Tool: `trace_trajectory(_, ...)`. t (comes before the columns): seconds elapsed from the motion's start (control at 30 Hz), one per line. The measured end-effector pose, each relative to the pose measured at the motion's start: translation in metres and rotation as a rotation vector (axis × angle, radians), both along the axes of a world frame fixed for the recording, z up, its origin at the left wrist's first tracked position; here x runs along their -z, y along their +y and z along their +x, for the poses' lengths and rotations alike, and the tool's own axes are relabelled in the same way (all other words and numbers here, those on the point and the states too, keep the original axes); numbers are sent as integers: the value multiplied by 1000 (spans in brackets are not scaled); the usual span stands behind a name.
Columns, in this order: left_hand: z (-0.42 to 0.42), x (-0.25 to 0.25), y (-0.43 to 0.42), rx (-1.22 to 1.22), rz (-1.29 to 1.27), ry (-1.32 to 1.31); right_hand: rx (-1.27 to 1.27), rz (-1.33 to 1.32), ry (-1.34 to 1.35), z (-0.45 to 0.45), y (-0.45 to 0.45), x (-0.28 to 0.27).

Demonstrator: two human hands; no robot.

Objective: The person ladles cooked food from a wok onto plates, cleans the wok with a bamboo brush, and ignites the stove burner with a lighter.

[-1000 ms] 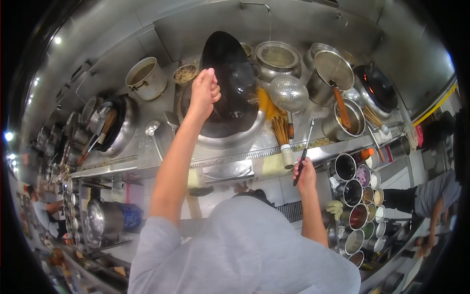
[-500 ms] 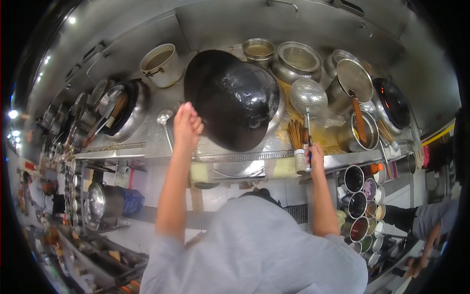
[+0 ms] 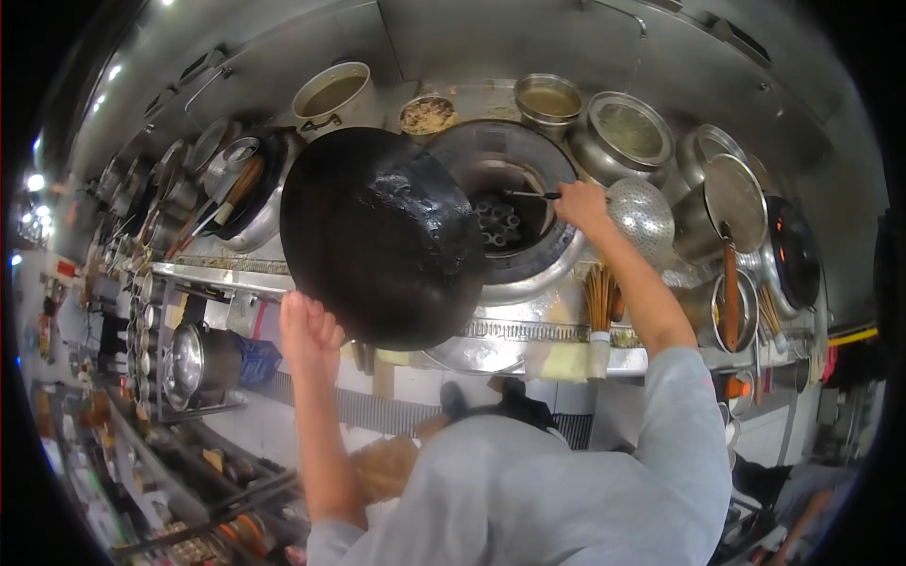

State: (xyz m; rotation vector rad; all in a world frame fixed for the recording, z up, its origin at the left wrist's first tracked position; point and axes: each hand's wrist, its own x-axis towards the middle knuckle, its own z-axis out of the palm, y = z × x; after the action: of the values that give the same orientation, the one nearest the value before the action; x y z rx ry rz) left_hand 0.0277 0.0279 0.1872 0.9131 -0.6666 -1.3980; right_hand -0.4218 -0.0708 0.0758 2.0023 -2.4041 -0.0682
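Note:
My left hand [image 3: 310,328] is closed at the near left edge of a large black wok [image 3: 373,245], which is held up and tilted left of the burner. Wet, shiny patches show on the wok's inner surface. To its right the round burner [image 3: 497,224] lies uncovered, with several tube ends in its dark centre. My right hand [image 3: 581,204] is wrapped round a thin black-handled tool [image 3: 531,194], whose tip points left over the burner opening. A perforated ladle [image 3: 642,219] lies just right of that hand.
Behind the burner stand a white pot [image 3: 332,92], a bowl of food bits [image 3: 428,115] and a pot with liquid [image 3: 547,98]. A bamboo brush [image 3: 598,316] stands at the counter's front. At right are a strainer [image 3: 736,203] and another wok [image 3: 795,253].
The wok has come off the burner to the left and towards me with my left hand. My right hand has moved from the counter's front edge up over the burner with the tool.

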Motion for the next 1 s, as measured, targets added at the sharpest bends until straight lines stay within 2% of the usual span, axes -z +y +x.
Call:
trace_trajectory(0.13, -6, 3, 4, -33, -4, -21, -167, 47, 114, 17, -82, 106)
trace_trajectory(0.2, -7, 6, 4, -89, 20, -17, -283, 25, 338, 29, -106, 156)
trace_trajectory(0.27, -3, 11, 5, -31, -13, -8, -275, 113, 311, 38, -124, 179)
trace_trajectory(0.33, -1, 10, 4, -83, 19, -22, -87, 328, 244, 48, -137, 192)
trace_trajectory(0.4, 6, 11, 4, 0, 11, -57, -134, 312, 297, 50, -138, 192)
trace_trajectory(0.47, 6, 11, 4, -14, 15, -41, -92, 340, 213, 45, -142, 182)
trace_trajectory(0.5, 7, 10, 2, -22, 7, -27, -162, 246, 351, 38, -134, 175)
trace_trajectory(0.57, 16, 13, -1, 26, -5, 2, -86, 195, 324, 26, -129, 135)
trace_trajectory(0.6, 21, 15, -4, 79, -11, 26, -7, 150, 290, 19, -122, 110)
trace_trajectory(0.67, 21, 18, -7, 75, 5, 14, 77, 151, 70, 8, -83, 22)
trace_trajectory(0.73, 16, 24, -13, 29, 82, 82, 187, -79, -59, -5, -23, -42)
trace_trajectory(0.8, 14, 42, -23, 188, 46, 190, 223, -234, -183, -16, 42, -79)
trace_trajectory(0.87, -8, 63, -36, 219, 40, 252, 232, -473, -348, -48, 99, -51)
trace_trajectory(0.93, -36, 91, -44, 253, -25, 275, 146, -495, -684, -74, 169, -13)
trace_trajectory(1.0, -63, 129, -52, 375, -62, 329, 484, -432, -1086, -22, 245, -34)
